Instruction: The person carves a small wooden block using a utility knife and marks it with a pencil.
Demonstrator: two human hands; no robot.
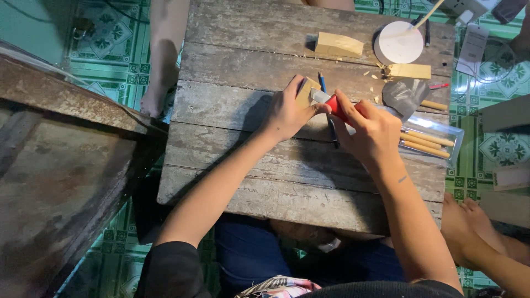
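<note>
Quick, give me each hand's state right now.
Left hand: closed on a small wooden block, pressing it to the plank table.
Right hand: closed on a red-handled knife, blade against the block.

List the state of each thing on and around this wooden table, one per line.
Left hand: gripping a small wood block against the table.
Right hand: closed on a red-handled knife, blade on the block.
Blue pencil: lying flat, partly under the hands.
Two spare wood blocks: lying loose, untouched.
White round lid: flat, a stick resting on it.
Clear case: lying flat, wooden-handled tools inside.
Sandpaper: lying loose.
</note>
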